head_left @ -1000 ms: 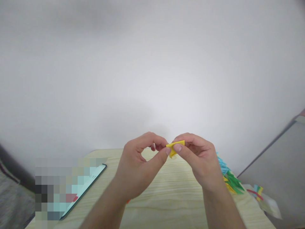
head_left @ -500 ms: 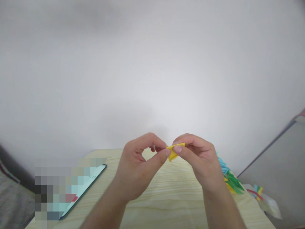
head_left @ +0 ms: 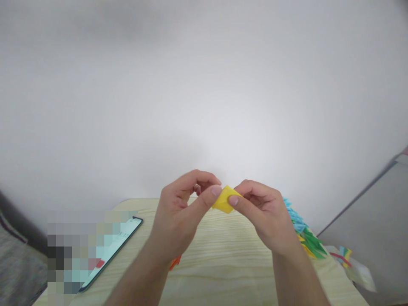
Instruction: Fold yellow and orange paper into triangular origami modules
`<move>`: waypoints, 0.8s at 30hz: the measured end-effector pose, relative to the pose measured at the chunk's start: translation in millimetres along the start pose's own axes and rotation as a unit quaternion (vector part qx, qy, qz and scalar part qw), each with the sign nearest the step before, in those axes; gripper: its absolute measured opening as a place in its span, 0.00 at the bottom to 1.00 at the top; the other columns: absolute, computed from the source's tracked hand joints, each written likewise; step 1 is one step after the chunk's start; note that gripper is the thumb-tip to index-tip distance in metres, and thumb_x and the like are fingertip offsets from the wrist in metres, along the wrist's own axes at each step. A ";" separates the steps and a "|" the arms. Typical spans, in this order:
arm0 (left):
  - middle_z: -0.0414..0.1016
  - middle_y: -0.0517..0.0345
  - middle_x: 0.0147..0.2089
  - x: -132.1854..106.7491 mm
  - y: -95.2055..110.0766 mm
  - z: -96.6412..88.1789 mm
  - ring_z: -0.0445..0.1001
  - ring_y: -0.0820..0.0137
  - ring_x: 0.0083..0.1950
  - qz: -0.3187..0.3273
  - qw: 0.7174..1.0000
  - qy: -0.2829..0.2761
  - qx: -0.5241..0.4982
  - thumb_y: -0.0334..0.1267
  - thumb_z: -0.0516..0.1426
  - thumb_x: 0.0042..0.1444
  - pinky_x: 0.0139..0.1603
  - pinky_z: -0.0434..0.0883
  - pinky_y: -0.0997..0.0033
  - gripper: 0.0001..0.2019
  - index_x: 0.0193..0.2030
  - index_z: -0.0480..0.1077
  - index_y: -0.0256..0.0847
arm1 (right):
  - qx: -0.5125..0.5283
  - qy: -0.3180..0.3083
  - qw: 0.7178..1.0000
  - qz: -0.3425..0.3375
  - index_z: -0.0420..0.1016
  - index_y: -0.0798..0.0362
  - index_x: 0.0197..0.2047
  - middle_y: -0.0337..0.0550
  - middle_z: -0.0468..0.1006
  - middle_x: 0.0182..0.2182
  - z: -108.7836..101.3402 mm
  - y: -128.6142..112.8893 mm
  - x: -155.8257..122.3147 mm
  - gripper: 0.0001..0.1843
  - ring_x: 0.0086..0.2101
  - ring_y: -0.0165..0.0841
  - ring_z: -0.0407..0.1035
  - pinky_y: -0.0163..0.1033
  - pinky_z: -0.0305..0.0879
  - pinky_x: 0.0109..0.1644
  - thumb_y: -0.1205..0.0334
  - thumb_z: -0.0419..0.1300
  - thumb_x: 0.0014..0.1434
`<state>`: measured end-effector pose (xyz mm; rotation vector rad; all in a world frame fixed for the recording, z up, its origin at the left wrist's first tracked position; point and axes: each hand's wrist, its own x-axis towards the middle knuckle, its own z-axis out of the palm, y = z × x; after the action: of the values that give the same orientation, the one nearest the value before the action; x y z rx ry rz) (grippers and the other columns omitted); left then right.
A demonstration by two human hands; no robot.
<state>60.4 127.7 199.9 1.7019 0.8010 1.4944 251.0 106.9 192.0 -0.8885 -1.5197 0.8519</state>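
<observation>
A small folded piece of yellow paper [head_left: 225,203] is held up over the table, between my two hands. My right hand [head_left: 266,216] pinches its right side, the thumb lying on the front face and the other fingers behind. At the paper's left edge, the thumb and bent index finger of my left hand [head_left: 181,212] come close together and take hold of it. The fingers behind the paper are partly hidden. Beneath my left wrist an orange paper piece [head_left: 174,262] shows in part on the table.
The pale wood-grain table [head_left: 219,276] stands against a white wall [head_left: 204,93]. A phone [head_left: 117,244], partly blurred out, lies at left. Blue paper pieces [head_left: 296,219] and green paper pieces [head_left: 312,243] lie along the right edge. Beyond it is a clear bag [head_left: 360,272] with coloured paper.
The yellow paper has turned and shows a wider, diamond-like face. My left hand has shifted slightly up and left, uncovering more of the orange piece.
</observation>
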 end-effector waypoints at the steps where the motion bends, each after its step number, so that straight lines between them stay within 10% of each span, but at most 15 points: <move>1: 0.76 0.63 0.34 0.1 -1.1 -0.2 0.70 0.72 0.36 0.003 0.999 0.032 -0.017 0.37 0.63 0.64 0.37 0.65 0.70 0.03 0.38 0.78 0.46 | 0.034 0.015 0.999 0.005 0.83 0.50 0.36 0.39 0.81 0.30 0.4 2.7 0.9 0.07 0.32 0.32 0.72 0.38 0.67 0.38 0.57 0.69 0.64; 14: 0.78 0.61 0.38 -6.8 0.9 11.0 0.74 0.69 0.40 0.032 0.999 0.023 -0.012 0.36 0.67 0.61 0.46 0.71 0.65 0.03 0.40 0.79 0.47 | 0.193 0.047 0.980 -0.005 0.82 0.48 0.40 0.40 0.86 0.33 9.6 7.5 2.2 0.06 0.35 0.34 0.77 0.42 0.73 0.44 0.59 0.73 0.61; 24: 0.76 0.61 0.38 -4.9 -2.7 8.4 0.72 0.69 0.41 0.099 0.991 0.030 0.079 0.29 0.64 0.62 0.45 0.70 0.65 0.06 0.39 0.76 0.46 | 0.013 0.058 0.998 -0.026 0.83 0.48 0.44 0.44 0.85 0.42 4.5 -11.8 -2.5 0.07 0.44 0.39 0.76 0.47 0.72 0.51 0.65 0.70 0.62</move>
<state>68.1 124.1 194.4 1.9078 0.8218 1.6599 245.8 99.1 200.8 -0.8620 -1.4216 0.7672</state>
